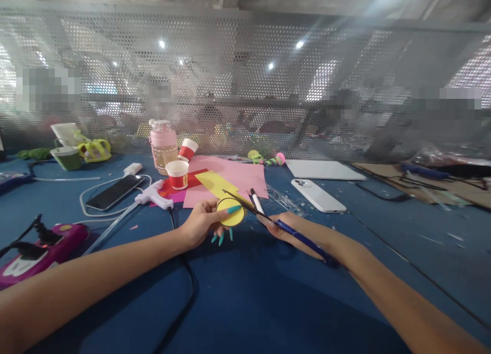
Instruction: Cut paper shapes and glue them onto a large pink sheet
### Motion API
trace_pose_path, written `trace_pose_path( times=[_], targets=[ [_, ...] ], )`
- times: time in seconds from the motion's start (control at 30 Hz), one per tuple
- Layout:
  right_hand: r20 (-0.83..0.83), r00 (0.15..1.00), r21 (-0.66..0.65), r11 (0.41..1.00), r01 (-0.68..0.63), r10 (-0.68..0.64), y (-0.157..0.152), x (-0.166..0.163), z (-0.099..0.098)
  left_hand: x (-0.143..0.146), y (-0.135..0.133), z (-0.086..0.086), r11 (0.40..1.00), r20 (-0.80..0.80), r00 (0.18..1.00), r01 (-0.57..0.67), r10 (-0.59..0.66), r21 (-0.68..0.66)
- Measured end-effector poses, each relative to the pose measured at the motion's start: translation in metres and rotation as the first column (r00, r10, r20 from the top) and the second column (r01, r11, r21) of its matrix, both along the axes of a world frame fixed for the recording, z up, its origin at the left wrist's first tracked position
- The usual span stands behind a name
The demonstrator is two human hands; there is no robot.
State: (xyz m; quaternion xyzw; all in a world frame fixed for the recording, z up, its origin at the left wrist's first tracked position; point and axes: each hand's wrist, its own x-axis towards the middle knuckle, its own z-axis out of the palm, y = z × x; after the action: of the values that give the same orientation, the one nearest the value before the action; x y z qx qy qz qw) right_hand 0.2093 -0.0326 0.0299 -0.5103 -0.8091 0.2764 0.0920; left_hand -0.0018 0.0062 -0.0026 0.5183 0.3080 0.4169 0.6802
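Note:
Between the thumb and fingers of my left hand (203, 222) is a yellow paper disc (229, 219) with a dark rim line. My right hand (286, 226) is closed around a pair of scissors (297, 235) with dark blades and blue handles. The blades point left and are parted a little, close to the disc's upper right edge; I cannot tell whether they touch it. Behind the hands lie yellow paper (215, 184), pink paper sheets (245, 174) and a white marker with a black cap (256, 201).
Left of the hands are a white glue gun (154, 194), a dark phone (115, 192) and a purple power strip (49, 249). Paper cups (178, 176) and a pink bottle (163, 144) stand behind. A white phone (318, 195) lies right, before a perforated metal screen (245, 88).

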Motion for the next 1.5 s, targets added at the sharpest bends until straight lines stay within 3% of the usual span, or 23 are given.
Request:
trace_pose_path(
  times=[0.23,0.53,0.77,1.13,1.5],
  targets=[
    [0.022,1.0,-0.015,1.0,0.011,-0.011,-0.001,-0.002,0.004,0.001,0.0,0.004,1.0,-0.007,1.0,-0.003,0.002,-0.03],
    [-0.001,1.0,-0.008,1.0,0.0,0.0,-0.003,-0.001,0.006,-0.001,0.006,-0.003,0.999,-0.044,0.999,-0.022,0.021,-0.026],
    [-0.031,0.999,-0.06,0.998,-0.016,0.014,-0.004,0.0,0.007,-0.002,0.005,0.002,0.996,-0.036,0.996,0.082,-0.084,-0.047],
    [-0.021,0.999,-0.043,0.998,-0.04,0.039,-0.004,-0.002,0.009,-0.001,0.007,-0.005,0.996,0.012,0.997,0.077,-0.077,-0.047],
    [0.011,1.0,-0.066,0.998,0.024,-0.023,0.0,0.003,-0.002,-0.001,0.007,-0.002,0.997,-0.039,0.998,0.055,-0.057,-0.056]
  ],
)
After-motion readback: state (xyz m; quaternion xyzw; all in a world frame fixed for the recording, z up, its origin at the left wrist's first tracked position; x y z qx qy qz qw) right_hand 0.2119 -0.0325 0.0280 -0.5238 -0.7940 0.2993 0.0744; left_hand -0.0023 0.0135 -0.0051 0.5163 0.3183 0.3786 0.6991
